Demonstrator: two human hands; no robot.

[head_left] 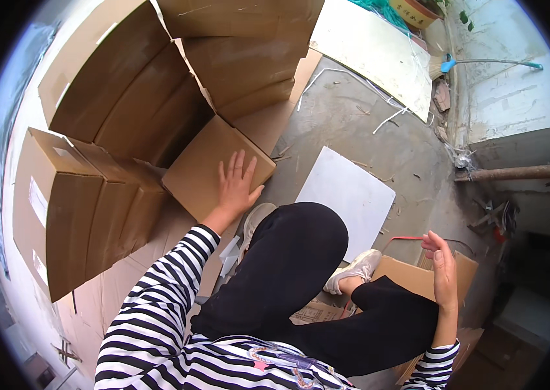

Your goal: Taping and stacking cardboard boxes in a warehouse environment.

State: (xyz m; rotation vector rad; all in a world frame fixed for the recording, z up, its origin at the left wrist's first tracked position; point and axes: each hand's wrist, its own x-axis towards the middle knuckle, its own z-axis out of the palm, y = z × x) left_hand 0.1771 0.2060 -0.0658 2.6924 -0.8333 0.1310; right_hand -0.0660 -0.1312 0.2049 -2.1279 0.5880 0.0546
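My left hand lies palm down with its fingers spread on a brown cardboard box. That box sits on the floor against taller stacks of cardboard boxes. To my right, my right hand is raised with its fingers loosely bent, and nothing shows in it. Below and behind it lies folded brown cardboard, with a thin red strap at its far edge. A flat white board rests on the floor between my hands, beyond my bent knee.
Stacked cardboard boxes rise at the far left and near left. Farther back are a large white panel, thin white strips and a brush with a blue handle. A pipe juts out at right.
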